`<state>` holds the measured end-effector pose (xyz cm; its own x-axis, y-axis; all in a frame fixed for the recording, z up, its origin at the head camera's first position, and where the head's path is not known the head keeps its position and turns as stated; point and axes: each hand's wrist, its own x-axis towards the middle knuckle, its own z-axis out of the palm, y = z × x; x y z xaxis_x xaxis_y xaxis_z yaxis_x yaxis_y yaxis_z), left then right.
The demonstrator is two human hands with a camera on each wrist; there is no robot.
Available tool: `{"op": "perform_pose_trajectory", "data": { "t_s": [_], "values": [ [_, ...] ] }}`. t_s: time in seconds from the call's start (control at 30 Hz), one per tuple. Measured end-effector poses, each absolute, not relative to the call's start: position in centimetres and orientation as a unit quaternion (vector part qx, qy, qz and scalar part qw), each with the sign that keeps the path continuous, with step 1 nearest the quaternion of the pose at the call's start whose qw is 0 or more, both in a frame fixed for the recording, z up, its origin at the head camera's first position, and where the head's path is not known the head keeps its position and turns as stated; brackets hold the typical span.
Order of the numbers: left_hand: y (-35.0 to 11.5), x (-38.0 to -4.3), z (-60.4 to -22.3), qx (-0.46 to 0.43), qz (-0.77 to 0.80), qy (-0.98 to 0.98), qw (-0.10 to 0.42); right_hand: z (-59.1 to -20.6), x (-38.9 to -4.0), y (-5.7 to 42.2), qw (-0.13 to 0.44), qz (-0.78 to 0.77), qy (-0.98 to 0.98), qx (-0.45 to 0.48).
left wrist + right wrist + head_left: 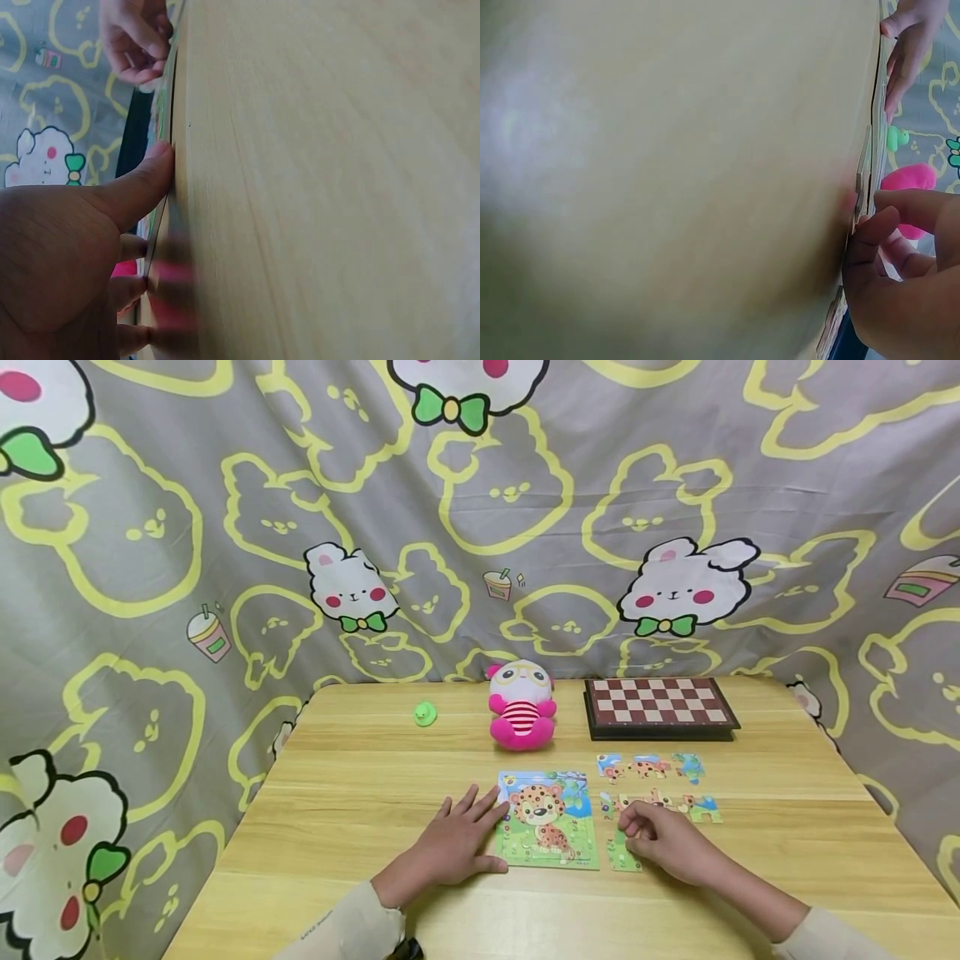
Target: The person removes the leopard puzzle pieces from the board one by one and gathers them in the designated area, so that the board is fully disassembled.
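A square leopard picture puzzle board point(551, 820) lies on the wooden table. My left hand point(459, 837) rests along its left edge with fingers spread; in the left wrist view its thumb point(142, 187) touches the board's edge. To the right of the board, my right hand point(663, 839) is bent over loose puzzle pieces, pinching the edge of a green puzzle piece point(622, 853) low at the table. Its curled fingers point(874, 240) hide part of that piece. Other pieces lie in a middle row point(705, 810) behind the hand and an upper row point(648, 767) farther back.
Behind the puzzle sits a pink and white plush panda point(522, 710). A small green toy duck point(425, 714) stands to its left. At the back right lies a brown-checked chessboard point(660, 703). A grey curtain point(420, 510) with cartoon prints hangs behind the table point(360, 802).
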<state>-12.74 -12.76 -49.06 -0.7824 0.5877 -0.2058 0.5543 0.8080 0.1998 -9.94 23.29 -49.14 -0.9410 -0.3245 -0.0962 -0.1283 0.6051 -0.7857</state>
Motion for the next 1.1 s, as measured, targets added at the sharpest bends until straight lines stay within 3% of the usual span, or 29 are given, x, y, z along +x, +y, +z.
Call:
{"op": "perform_pose_trajectory", "data": {
  "t_s": [0.57,1.1],
  "values": [
    [-12.7,-12.7,-49.1,0.300,0.063,0.943,0.129,-48.6,-10.7,22.0,0.104,-0.442,0.877,-0.160],
    [-12.8,-12.8,-49.4,0.300,0.063,0.943,0.129,-47.8,-11.4,18.3,0.130,-0.468,0.855,-0.179]
  ]
}}
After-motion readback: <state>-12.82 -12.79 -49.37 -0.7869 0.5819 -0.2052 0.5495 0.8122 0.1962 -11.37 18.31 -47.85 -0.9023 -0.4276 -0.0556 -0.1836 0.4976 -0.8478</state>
